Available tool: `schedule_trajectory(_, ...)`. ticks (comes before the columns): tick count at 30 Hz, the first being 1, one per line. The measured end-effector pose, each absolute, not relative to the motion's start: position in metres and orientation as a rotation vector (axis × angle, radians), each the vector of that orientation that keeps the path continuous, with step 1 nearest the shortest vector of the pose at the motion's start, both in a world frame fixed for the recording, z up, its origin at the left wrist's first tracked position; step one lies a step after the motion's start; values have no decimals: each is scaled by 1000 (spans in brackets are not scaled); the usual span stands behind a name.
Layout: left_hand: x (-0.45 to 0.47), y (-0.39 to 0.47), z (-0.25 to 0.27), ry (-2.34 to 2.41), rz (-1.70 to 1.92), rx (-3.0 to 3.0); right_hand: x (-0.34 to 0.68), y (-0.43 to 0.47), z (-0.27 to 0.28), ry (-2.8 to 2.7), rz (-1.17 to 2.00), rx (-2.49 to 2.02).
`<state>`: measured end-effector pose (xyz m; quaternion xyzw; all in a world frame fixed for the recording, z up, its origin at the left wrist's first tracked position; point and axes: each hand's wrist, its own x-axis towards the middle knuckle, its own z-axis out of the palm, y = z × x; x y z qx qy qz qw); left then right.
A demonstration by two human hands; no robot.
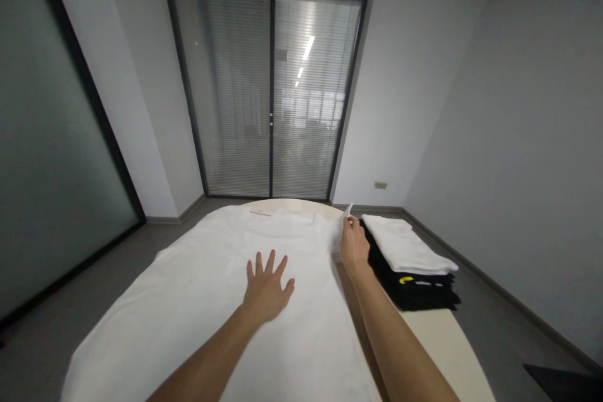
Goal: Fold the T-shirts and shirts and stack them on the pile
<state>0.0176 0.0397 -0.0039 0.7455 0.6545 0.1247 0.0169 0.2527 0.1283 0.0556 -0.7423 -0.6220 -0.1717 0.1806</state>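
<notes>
Across the pale cream, round-edged bench (443, 339) lies a big white cloth shirt (202, 295). The left hand (268, 291) rests flat on it, fingers spread wide. The right hand (354, 244) pinches its edge, near a stack of folded black and white clothes (409, 251).

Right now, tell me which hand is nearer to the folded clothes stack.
Right. The right hand is just left of the folded clothes stack, pinching the white garment; the left hand lies spread on that garment, farther left.
</notes>
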Motion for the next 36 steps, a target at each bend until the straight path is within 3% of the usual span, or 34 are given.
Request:
schedule_trajectory(10,17,42,-8,2045,412,2333,211,126,59,-2065,-150,-1705)
schedule_trajectory(18,18,40,-7,2058,401,2339,192,103,59,-2091,-203,-2082)
schedule_trajectory(25,17,42,-10,2064,404,2344,206,111,70,-2305,238,-1665)
schedule_trajectory(36,21,49,7,2020,316,2301,258,125,55,-2354,335,-1928)
